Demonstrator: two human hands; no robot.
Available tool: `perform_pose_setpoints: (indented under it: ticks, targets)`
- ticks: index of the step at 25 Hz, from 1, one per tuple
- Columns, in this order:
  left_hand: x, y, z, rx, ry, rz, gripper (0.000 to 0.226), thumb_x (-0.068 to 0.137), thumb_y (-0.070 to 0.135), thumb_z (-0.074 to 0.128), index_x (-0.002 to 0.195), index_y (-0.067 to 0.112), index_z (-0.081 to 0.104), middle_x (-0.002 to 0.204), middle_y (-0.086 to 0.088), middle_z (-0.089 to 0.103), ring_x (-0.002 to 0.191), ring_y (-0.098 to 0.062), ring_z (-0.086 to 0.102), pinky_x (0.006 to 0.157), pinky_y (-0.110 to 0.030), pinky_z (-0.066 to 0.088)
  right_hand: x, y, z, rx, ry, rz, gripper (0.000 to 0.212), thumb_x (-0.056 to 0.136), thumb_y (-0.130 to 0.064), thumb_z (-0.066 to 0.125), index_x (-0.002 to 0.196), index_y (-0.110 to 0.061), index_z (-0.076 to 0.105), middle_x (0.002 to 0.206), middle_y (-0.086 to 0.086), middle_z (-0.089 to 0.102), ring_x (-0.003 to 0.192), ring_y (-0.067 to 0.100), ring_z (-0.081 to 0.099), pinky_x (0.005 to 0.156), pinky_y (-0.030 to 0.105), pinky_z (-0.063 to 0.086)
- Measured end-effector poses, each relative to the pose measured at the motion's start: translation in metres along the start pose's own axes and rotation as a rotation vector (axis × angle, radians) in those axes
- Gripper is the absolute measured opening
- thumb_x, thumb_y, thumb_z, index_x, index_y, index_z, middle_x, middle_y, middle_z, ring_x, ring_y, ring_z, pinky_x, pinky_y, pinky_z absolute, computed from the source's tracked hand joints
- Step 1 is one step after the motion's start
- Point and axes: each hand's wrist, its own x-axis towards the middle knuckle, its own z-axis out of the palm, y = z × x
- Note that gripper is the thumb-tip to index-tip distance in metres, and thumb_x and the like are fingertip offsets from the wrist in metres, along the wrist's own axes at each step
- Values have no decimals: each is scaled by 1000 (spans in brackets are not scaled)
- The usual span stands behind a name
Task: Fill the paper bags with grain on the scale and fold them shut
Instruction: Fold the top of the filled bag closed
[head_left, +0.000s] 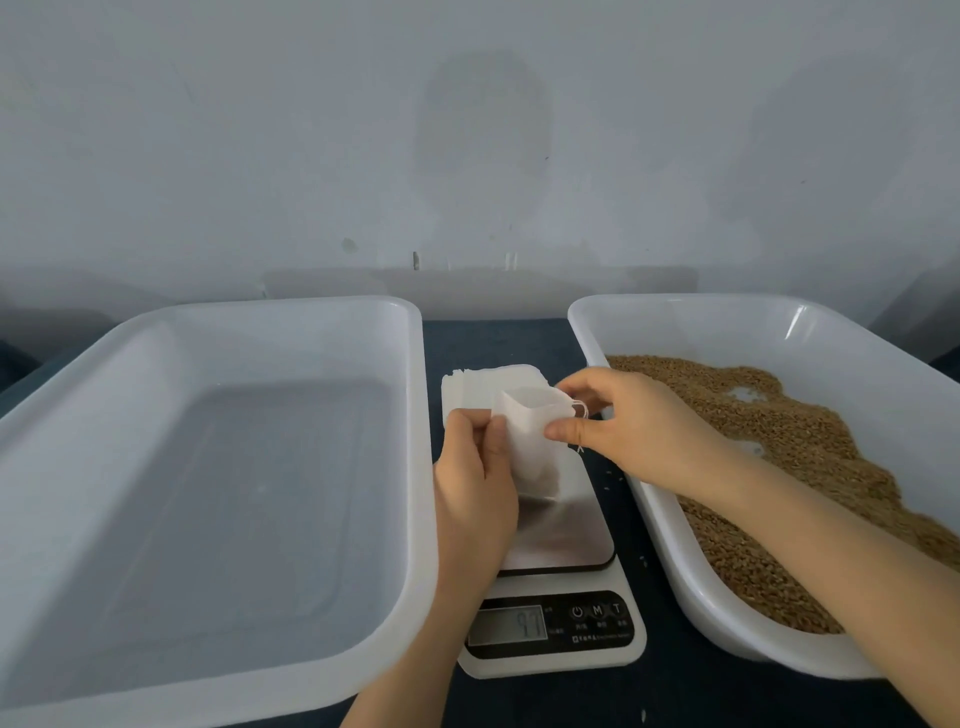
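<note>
A left hand (474, 470) and right hand (626, 426) pinch a bag (525, 448) open by its rim over the scale (569, 535), beside the grain (810, 457). A slack pinch could let the mouth collapse and scatter grain.

- Two white plastic trays are counted: the left tray (421, 415) and the right tray (587, 332).
- One digital scale (561, 525) is counted, with one display (509, 623) and three buttons (597, 610).
- One opened paper bag (530, 447) is counted, with one drawstring (583, 410).
- One stack of flat bags (478, 382) is seen; its pieces cannot be counted.
- One bed of grain (779, 467) is seen, its kernels past counting.
- A few loose grains (643, 560) are seen beside the scale.
- Two hands are counted: the left hand (475, 488) and the right hand (623, 421).
</note>
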Motion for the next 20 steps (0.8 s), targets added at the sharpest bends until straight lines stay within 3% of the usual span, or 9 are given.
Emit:
perform_pose_setpoints:
  ticks: [2,4,8,11,15,20]
  targets:
    - [-2,0,1,1,7,2,14,99,35,41,86,32,46,73,16,54,67,5,53,61,-17,38,0,2,3,27,77,-5,20,82,-43,65,96,-29,68,82,-10,67,81,10,61,73,28,46]
    - [-4,2,1,11,28,11,16,99,34,39,84,31,43,70,15,52,66,7,52,58,-14,37,-1,3,3,57,130,-9,9,85,-33,65,91,-31,71,78,-8,68,79,10,61,76,30,49]
    - [-7,8,1,-20,-20,-5,11,99,32,38,94,24,43,77,14,52,67,2,53,59,-10,43,-5,5,-1,74,168,-12,8,87,-30,63,89,-33,71,80,-11,68,86,12,59,92,42,44]
    - [-6,10,-1,-143,-149,-8,20,93,35,51,111,27,46,96,13,64,87,-7,62,71,-13,49,-6,5,-2,94,174,-9,9,87,-31,63,85,-36,70,83,-14,68,90,10,59,92,40,45]
    - [-6,6,-4,-38,-159,44,12,94,24,56,93,36,59,82,20,65,81,2,59,67,-9,43,-7,6,-2,65,164,-29,10,88,-33,61,83,-39,68,81,-16,67,85,4,60,89,37,47]
    - [-4,-3,-3,47,-64,30,11,98,31,47,93,30,57,80,12,62,77,-8,59,75,-28,48,-13,6,2,39,69,-35,5,80,-46,64,86,-45,64,78,-18,66,79,-1,59,77,27,47]
